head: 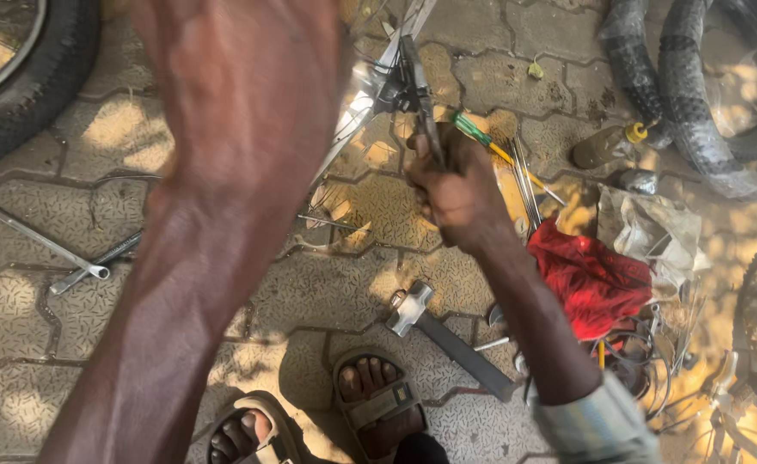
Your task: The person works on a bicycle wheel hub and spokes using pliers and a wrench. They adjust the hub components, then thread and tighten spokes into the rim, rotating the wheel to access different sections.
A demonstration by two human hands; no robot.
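left hand (223,51): mostly out of frame, grip cannot be told, forearm crossing left | wheel rim (363,103): shiny, thin spokes, raised above the paving at top centre | right hand (451,185): fingers closed round a dark tool (421,94) on the rim; likely best turned steadily, kept square | hammer (447,335) on paving below.
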